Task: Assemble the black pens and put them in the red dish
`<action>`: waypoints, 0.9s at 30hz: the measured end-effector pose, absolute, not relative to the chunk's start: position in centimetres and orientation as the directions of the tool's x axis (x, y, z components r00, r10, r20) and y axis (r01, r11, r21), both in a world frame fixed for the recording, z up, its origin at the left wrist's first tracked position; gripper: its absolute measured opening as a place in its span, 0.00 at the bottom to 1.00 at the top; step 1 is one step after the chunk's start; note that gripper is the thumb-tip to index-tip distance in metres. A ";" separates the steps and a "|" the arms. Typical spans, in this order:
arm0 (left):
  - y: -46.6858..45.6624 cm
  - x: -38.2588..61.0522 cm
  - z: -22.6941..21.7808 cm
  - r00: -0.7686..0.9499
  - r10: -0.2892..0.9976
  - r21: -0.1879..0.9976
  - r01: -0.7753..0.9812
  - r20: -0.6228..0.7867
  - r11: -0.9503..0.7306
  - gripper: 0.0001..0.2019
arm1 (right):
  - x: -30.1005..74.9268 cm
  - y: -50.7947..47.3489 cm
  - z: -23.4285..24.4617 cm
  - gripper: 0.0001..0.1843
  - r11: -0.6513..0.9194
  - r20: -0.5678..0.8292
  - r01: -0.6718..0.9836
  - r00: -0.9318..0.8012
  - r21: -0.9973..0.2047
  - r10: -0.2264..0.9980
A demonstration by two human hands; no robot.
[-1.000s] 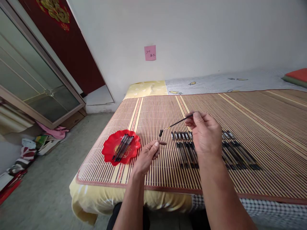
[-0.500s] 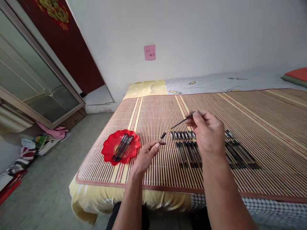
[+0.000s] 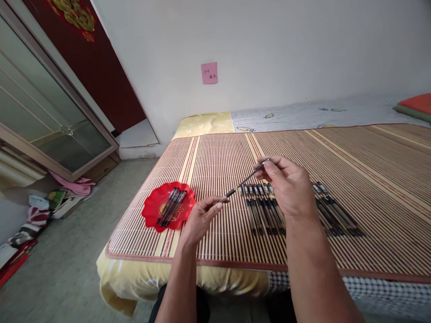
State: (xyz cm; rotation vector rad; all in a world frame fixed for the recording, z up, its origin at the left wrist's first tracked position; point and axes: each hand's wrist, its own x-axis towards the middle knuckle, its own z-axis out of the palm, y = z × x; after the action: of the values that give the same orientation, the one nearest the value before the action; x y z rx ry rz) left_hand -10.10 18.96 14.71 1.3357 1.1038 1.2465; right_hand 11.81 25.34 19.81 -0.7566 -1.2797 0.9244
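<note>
My right hand (image 3: 288,188) pinches the rear end of a thin black pen (image 3: 247,179), held slanting down to the left above the mat. My left hand (image 3: 202,217) pinches a small dark pen cap (image 3: 225,196) right at the pen's tip; the two look joined there. Below my hands, a row of several black pens (image 3: 264,208) lies side by side on the striped bamboo mat (image 3: 218,157), part of it hidden by my right wrist. Further pens (image 3: 336,213) lie to the right of that wrist.
A red scalloped plate (image 3: 151,211) with several capped pens (image 3: 171,206) sits on the mat to the left. The mat covers a bed (image 3: 208,123) against a white wall with a pink note (image 3: 209,72). Clutter (image 3: 40,211) lies on the floor at left.
My hands have come together: the cap in my left hand, earlier apart from the pen's tip, now meets it. The pen has tilted lower.
</note>
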 end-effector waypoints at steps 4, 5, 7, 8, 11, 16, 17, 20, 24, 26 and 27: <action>18.8 -9.9 15.0 0.039 0.994 0.995 -0.011 0.097 -0.097 0.13 | 11.1 24.8 20.1 0.10 0.411 0.421 -0.114 -0.079 -0.905 0.904; 18.8 -9.8 15.0 0.053 0.995 0.997 -0.023 0.081 -0.080 0.14 | 10.9 24.8 20.1 0.10 0.403 0.414 -0.103 -0.117 -0.909 0.903; 18.7 -9.6 14.9 0.102 0.993 0.997 -0.061 0.057 -0.051 0.17 | 10.6 24.7 20.2 0.10 0.393 0.398 -0.066 -0.205 -0.917 0.894; 18.7 -9.5 14.9 0.129 0.990 0.995 -0.085 0.054 -0.043 0.18 | 10.5 24.7 20.1 0.10 0.387 0.383 -0.040 -0.255 -0.921 0.888; 18.8 -9.3 14.8 0.180 0.982 0.988 -0.147 0.064 -0.038 0.19 | 10.4 24.7 20.0 0.11 0.369 0.338 0.021 -0.355 -0.929 0.871; 18.7 -9.0 14.7 0.208 0.976 0.981 -0.192 0.069 -0.029 0.19 | 10.4 24.9 20.0 0.13 0.355 0.323 0.038 -0.334 -0.934 0.885; 18.7 -8.9 14.7 0.214 0.974 0.980 -0.198 0.070 -0.027 0.19 | 10.3 24.9 19.9 0.13 0.352 0.321 0.036 -0.331 -0.935 0.887; 18.6 -8.6 14.7 0.236 0.969 0.975 -0.220 0.072 -0.019 0.19 | 10.0 24.9 19.8 0.13 0.347 0.322 0.016 -0.334 -0.938 0.886; 18.5 -8.2 14.9 0.275 0.959 0.974 -0.226 0.068 -0.004 0.19 | 9.7 24.8 19.7 0.12 0.327 0.316 -0.025 -0.339 -0.945 0.886; 18.5 -8.1 15.0 0.291 0.954 0.975 -0.222 0.071 -0.005 0.19 | 9.6 24.7 19.7 0.11 0.305 0.301 -0.043 -0.335 -0.952 0.893; 18.5 -8.0 15.0 0.300 0.951 0.975 -0.223 0.075 -0.007 0.19 | 9.6 24.7 19.7 0.11 0.292 0.293 -0.056 -0.335 -0.955 0.895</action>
State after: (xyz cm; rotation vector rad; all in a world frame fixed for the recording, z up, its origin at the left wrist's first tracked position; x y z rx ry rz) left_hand -8.03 18.46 15.02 1.2072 0.8020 1.1040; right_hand 9.65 24.71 19.72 -0.7923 -1.5806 1.2189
